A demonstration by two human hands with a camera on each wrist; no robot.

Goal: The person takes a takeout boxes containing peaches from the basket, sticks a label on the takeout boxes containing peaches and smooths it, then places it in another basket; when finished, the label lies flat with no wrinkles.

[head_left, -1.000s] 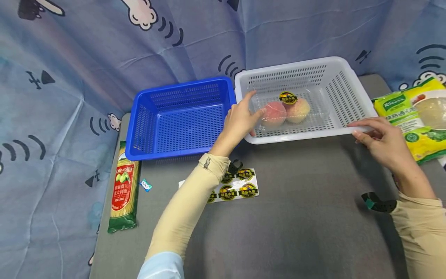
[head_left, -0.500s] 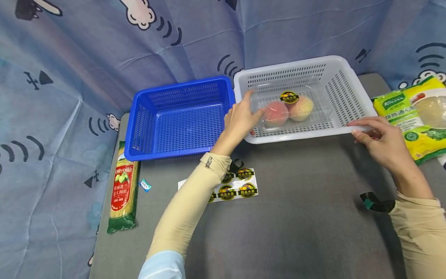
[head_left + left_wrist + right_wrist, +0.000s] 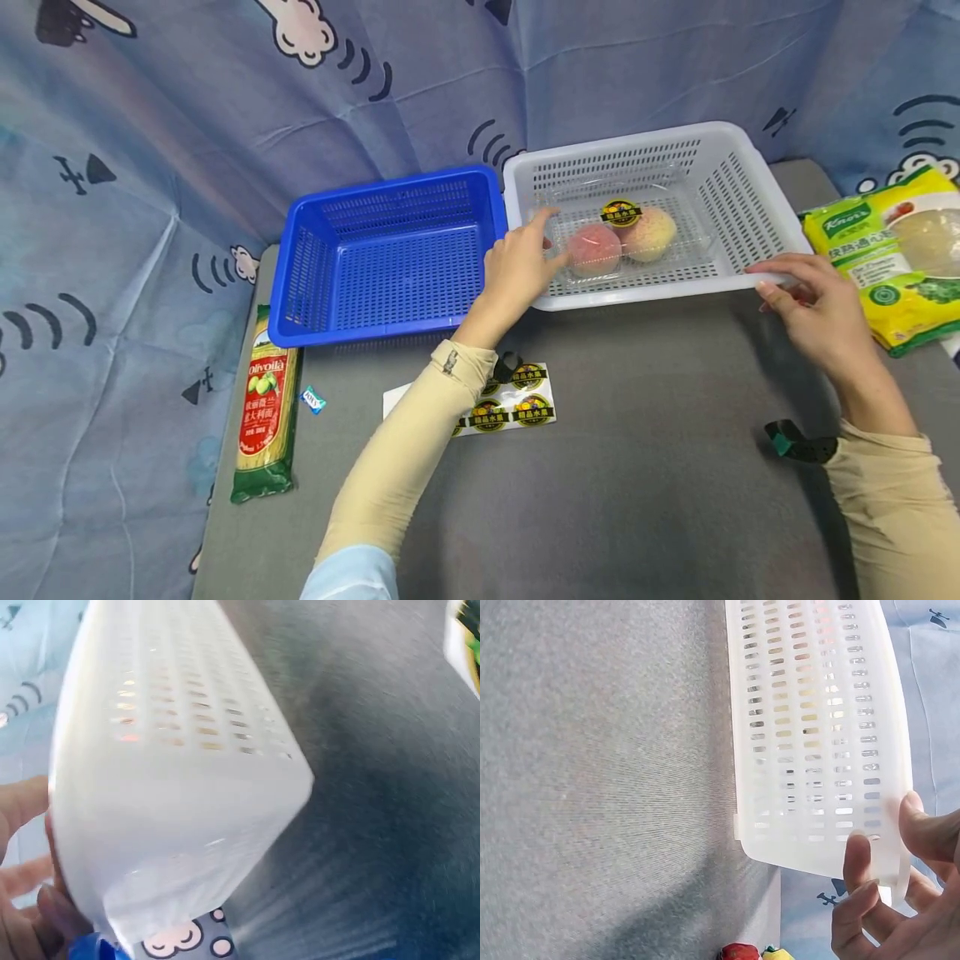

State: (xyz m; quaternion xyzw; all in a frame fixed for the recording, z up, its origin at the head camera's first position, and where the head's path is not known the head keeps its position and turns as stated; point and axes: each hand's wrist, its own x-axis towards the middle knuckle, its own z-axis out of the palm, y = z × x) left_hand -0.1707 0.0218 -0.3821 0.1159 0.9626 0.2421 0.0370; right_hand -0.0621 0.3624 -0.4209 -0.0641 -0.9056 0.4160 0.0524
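Observation:
A white plastic basket (image 3: 645,293) stands at the back right, holding a clear lidded plastic box (image 3: 693,237). Two peaches (image 3: 594,250) lie inside the box, and a black and gold sticker (image 3: 622,213) is on its lid. My left hand (image 3: 517,265) reaches over the basket's left end, index finger and thumb spread at the box's left edge. The basket wall partly hides its fingers in the left wrist view. At the front right corner, my right hand (image 3: 821,312) pinches the basket rim; its thumb and fingers straddle the rim in the right wrist view.
A blue basket (image 3: 390,329) stands directly left of the white one. A spaghetti pack (image 3: 264,417) and a small wrapped candy (image 3: 312,400) lie farther left. A sticker sheet (image 3: 513,400) lies partly under my left forearm. A yellow-green Knorr bag (image 3: 892,258) is at right.
The clear box with the peaches has shifted slightly right inside the white basket. My left index finger has drawn down and inward. My right hand keeps its place on the rim, its wrist moving slightly left.

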